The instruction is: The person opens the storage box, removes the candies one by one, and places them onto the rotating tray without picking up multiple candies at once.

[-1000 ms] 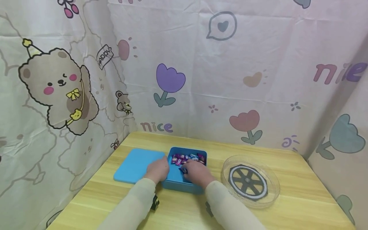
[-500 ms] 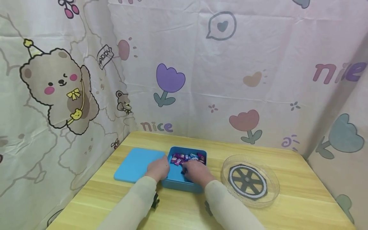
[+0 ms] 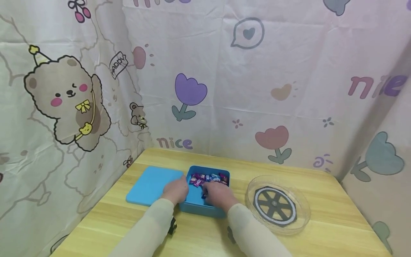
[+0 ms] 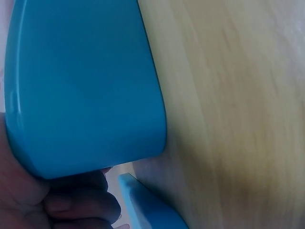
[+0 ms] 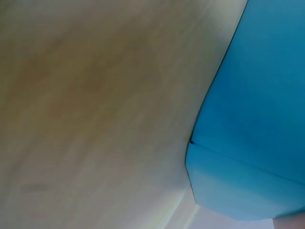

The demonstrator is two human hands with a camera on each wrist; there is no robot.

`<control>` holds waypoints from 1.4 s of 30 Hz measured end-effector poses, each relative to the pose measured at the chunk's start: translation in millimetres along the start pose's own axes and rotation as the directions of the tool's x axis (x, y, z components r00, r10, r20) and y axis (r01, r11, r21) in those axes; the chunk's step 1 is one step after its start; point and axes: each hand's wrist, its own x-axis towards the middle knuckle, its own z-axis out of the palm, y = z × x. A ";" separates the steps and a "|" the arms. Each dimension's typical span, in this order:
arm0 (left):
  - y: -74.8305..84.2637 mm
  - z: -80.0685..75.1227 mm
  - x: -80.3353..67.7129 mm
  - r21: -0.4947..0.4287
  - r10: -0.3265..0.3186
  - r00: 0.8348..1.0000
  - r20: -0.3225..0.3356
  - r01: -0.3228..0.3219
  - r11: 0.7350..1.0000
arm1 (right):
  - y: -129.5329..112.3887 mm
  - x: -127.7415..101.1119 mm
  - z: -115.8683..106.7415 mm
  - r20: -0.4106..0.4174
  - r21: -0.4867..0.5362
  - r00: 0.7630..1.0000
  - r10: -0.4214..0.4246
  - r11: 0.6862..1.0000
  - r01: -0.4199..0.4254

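Pale wooden bench point(image 3: 321, 228), set in a corner: printed cartoon curtain point(image 3: 257, 89) hangs close along its far edge and both sides. Bare wood lies open at the near edge and between the items.

Blue rectangular plastic box point(image 3: 199, 208), open-topped, stands centre-bench. Its left wall lies just beside a flat blue plastic lid point(image 3: 147, 184); whether they touch cannot be told. Well apart to the right stands a clear round plastic dish with a dark spoked-wheel pattern point(image 3: 277, 205).

Contents of the box: small wrapped sweets in purple, pink and blue foil point(image 3: 208, 177), heaped against the far wall; the near floor of the box shows bare blue.

Left hand point(image 3: 176, 189): grips the box's left wall. In the left wrist view its fingers point(image 4: 71, 202) curl under and round the rounded blue corner.

Right hand point(image 3: 219, 194): inside the box, just short of the heap, fingers drawn together round a small dark wrapped piece point(image 3: 204, 195), mostly hidden. The right wrist view shows only the box's outer wall against the wood.

Both arms wear cream sleeves point(image 3: 147, 228).
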 end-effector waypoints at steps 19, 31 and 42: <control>-1.9 -0.8 -0.2 -0.023 0.000 1.000 -0.003 0.000 1.000 | 6.8 -8.0 -8.2 -0.247 0.201 0.968 -0.032 0.976 0.084; -0.8 -2.4 -0.4 -0.038 -0.008 1.000 0.002 0.008 0.999 | 41.6 -22.3 -42.0 -0.308 0.281 0.944 0.116 0.959 -0.027; -1.1 -1.1 0.9 -0.048 -0.011 1.000 0.006 0.012 0.999 | 99.9 -47.4 -54.1 -0.314 0.314 0.918 0.243 0.939 -0.142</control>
